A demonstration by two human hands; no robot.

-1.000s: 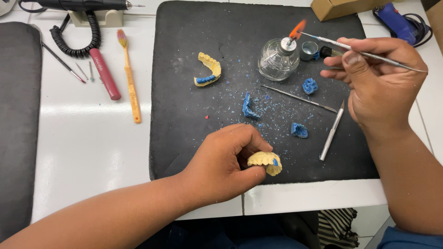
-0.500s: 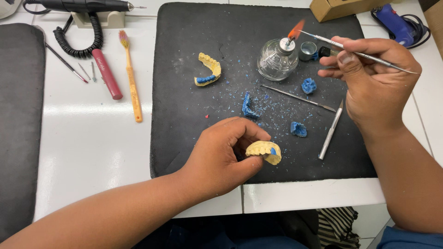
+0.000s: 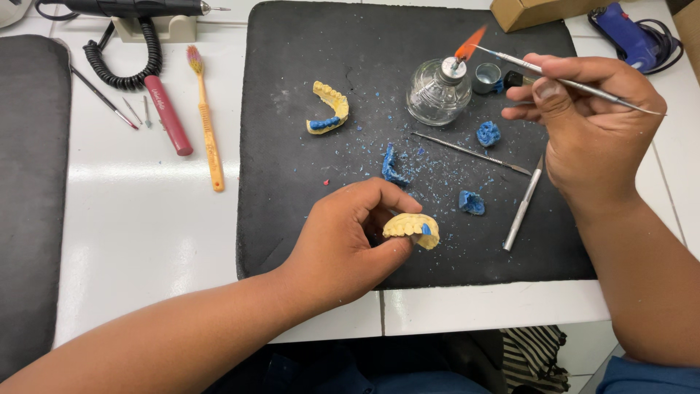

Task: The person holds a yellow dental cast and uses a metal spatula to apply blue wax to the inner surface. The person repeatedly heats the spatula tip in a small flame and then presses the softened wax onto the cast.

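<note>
Left hand fingers pinched around a yellow dental cast with a blue wax spot, held over the near edge of the black mat. Right hand fingers clamped on a thin metal instrument, its tip in the flame of the glass spirit lamp. On the mat: second yellow cast, blue wax lumps, two loose metal tools. Off the mat, on the white bench: orange toothbrush, red-handled tool.

Black mat on white table
</note>
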